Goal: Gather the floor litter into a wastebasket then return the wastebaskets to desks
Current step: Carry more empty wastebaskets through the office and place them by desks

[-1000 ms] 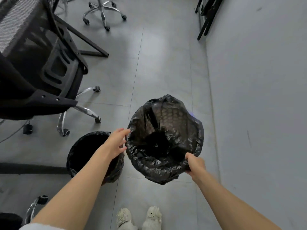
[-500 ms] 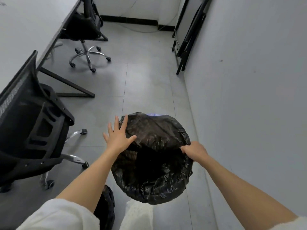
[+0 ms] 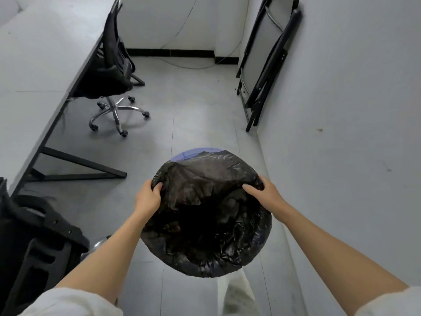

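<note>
Head view: grey tiled floor (image 3: 200,106), desk (image 3: 41,65) left, wall (image 3: 341,110) right.

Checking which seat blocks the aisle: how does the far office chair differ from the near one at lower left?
The far chair is tucked against the desk, its chrome wheeled base showing. The near chair is cropped and seen from behind. Both are black.

A grey tiled floor (image 3: 193,106) meets pale walls (image 3: 341,110). A black office chair (image 3: 109,71) sits tucked at the grey desk's (image 3: 41,65) edge. A folded table (image 3: 266,62) leans against the right wall.
</note>
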Demonstrator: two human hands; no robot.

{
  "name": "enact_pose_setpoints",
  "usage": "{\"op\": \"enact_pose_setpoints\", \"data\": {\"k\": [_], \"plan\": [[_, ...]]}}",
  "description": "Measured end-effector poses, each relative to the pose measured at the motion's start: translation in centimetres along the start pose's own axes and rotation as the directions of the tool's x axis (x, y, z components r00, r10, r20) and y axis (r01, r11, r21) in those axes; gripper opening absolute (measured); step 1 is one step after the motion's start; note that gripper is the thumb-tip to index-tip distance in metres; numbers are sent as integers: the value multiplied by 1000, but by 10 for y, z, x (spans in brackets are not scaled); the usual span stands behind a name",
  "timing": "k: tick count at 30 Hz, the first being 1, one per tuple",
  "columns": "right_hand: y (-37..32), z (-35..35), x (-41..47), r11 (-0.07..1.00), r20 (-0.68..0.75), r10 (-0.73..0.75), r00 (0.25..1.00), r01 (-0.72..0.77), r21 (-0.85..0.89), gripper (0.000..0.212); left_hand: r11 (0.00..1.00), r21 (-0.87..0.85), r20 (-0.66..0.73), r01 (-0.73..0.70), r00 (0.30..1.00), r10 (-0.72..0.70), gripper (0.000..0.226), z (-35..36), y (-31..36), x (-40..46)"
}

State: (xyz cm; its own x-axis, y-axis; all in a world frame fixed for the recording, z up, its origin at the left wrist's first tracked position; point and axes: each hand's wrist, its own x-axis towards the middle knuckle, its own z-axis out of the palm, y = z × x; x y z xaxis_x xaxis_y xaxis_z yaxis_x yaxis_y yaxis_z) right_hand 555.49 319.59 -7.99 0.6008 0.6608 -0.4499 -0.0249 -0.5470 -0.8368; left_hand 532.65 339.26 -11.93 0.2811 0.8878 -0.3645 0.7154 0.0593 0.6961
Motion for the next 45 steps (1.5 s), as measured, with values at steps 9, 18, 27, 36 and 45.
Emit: {"op": "enact_pose_setpoints", "data": {"k": [9, 18, 27, 36, 45], "plan": [[-72, -46, 233, 992, 24, 124, 992, -124, -27, 23, 983, -67, -78, 173, 981, -178, 36, 26, 129, 179], [-184, -31, 462, 961, -110, 173, 979, -192, -201, 28, 851, -385, 65, 357, 930, -361, 22, 10, 220, 371], [-334, 6, 688, 917, -111, 135, 985, -166, -363, 14, 731, -503, 154, 461, 880, -449, 23, -25, 300, 618], [-458, 15, 909, 950, -195, 152, 969, -197, -241, 14, 776, -516, 72, 363, 921, -383, 27, -50, 406, 872], [-557, 52, 1162, 939, -91, 215, 972, -232, -254, 27, 741, -509, 25, 437, 869, -495, 19, -49, 484, 1110]]}}
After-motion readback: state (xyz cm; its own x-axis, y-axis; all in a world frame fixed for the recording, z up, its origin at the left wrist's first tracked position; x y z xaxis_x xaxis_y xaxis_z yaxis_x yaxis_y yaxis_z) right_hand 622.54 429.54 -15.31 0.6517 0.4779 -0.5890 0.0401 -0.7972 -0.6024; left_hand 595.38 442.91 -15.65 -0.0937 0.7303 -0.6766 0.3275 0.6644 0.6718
